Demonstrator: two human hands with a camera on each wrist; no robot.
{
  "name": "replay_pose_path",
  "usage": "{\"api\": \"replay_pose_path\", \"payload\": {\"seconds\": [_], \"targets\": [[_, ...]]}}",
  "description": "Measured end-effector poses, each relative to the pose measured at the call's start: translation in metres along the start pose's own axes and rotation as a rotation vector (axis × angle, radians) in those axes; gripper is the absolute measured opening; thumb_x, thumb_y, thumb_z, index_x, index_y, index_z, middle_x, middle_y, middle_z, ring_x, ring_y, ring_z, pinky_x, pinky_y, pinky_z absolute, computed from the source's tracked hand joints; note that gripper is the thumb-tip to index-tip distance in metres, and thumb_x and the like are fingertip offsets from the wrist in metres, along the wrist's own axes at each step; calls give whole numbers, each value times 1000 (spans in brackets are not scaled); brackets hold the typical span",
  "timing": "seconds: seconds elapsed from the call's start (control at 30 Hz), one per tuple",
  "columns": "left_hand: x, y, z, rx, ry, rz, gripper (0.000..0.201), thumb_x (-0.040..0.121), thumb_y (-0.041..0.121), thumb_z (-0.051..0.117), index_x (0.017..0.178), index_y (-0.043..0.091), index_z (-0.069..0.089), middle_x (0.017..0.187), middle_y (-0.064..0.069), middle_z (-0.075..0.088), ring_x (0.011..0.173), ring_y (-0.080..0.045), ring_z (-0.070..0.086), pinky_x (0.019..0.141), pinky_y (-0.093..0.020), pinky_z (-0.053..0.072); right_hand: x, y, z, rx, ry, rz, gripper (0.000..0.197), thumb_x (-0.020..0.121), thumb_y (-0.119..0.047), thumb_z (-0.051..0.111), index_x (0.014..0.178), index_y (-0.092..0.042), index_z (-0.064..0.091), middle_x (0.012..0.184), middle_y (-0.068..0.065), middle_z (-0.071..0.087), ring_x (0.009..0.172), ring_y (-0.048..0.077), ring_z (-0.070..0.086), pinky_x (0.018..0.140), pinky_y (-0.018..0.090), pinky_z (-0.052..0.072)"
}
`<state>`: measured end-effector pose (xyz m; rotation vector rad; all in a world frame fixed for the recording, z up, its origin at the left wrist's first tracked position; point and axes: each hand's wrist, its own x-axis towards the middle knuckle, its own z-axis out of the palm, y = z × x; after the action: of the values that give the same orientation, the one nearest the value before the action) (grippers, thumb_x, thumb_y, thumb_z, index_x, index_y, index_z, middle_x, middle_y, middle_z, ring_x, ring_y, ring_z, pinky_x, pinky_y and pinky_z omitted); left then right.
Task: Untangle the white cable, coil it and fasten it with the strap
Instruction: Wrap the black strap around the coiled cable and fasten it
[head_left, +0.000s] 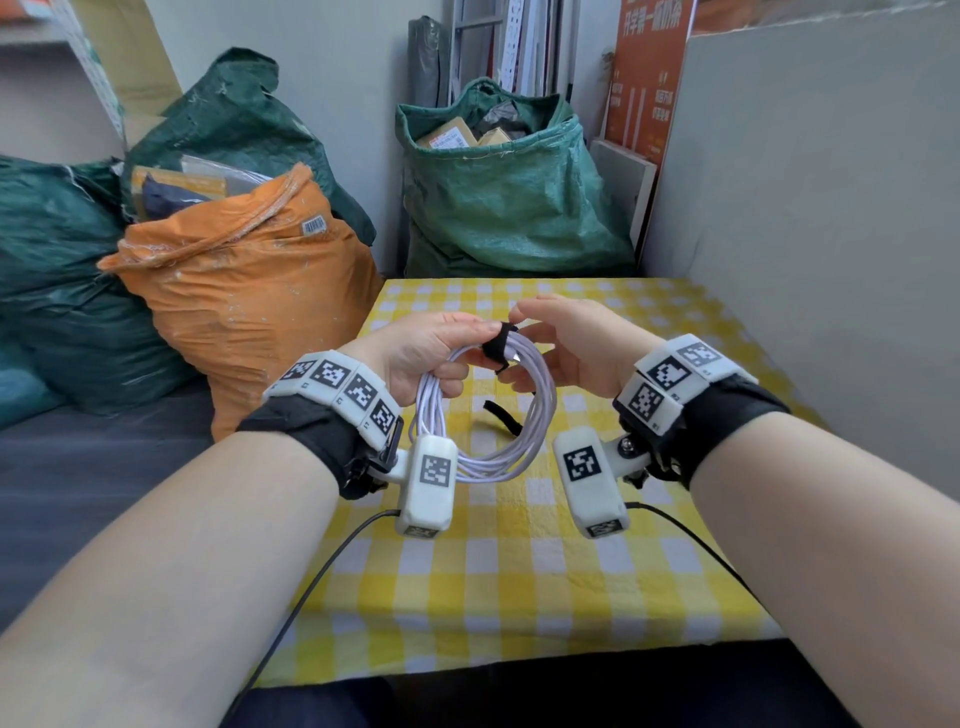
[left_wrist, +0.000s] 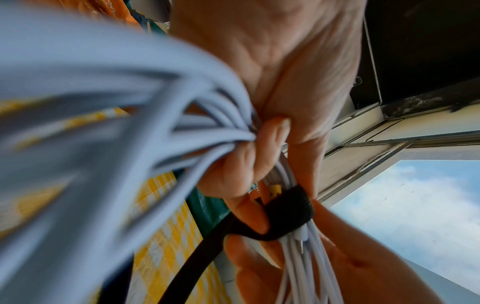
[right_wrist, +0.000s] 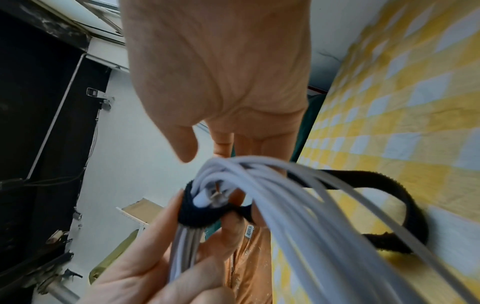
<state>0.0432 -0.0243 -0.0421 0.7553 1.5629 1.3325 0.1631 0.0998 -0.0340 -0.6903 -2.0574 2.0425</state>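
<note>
**Coiled cable held above table, strap wrapped at top of coil**

The white cable (head_left: 488, 415) is wound into a multi-turn coil and held in the air above the yellow-and-white checked tablecloth (head_left: 519, 571), between both hands. The left hand (head_left: 426, 348) grips the upper left of the coil, fingers curled round the bundled strands. The black strap (head_left: 497, 345) encircles the strands at the top of the coil, just beside the left thumb. The right hand (head_left: 566, 343) pinches the strap there with its fingertips; its free tail (head_left: 501, 415) hangs down behind the coil. A cable plug sits against the strap band in the right wrist view.

Readable markings: square black-and-white fiducial tags on both wrist units; a barcode label on the orange sack (head_left: 244, 291). The orange poster (head_left: 649, 78) carries printed characters, too small to read reliably.
</note>
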Motion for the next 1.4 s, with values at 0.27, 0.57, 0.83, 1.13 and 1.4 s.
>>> {"api": "replay_pose_path", "payload": {"seconds": [0.27,0.57,0.83,1.13,1.4], "targets": [[1,-5,-2,-3,-61,13,17,95,20,48,101,7,58,88,-10,56,32,-3,26,40,-19,19,3,4,-7,35,-25,22,20,89,8,54,89,-12,58,81,10,65,65,20,64,62,28,58],[-2,-4,3,82,-111,-2,11,93,19,52,99,10,55,78,-1,64,33,-3,25,37,-17,21,6,4,-4,53,198,54,28,77,10,68,90,-11,56,83,9,65,48,12,65,45,18,50],[-4,-4,0,154,-70,13,23,94,16,51,116,15,59,89,-8,60,35,-4,23,37,-16,22,0,-5,2,-38,190,-91,17,84,5,60,81,-12,61,72,6,65,51,10,63,51,20,53],[-7,-4,-2,46,-40,36,10,94,13,52,94,15,62,83,-10,67,32,-4,24,34,-15,23,0,-6,2,-107,399,-117,1,83,-3,67,84,-3,67,80,13,71,64,17,68,64,25,60],[-5,-5,-2,-103,14,97,10,93,15,52,85,12,58,74,-11,63,29,-4,25,34,-16,19,-3,1,-2,-232,350,115,9,83,0,65,91,3,66,84,18,71,71,25,70,66,31,61]]}}
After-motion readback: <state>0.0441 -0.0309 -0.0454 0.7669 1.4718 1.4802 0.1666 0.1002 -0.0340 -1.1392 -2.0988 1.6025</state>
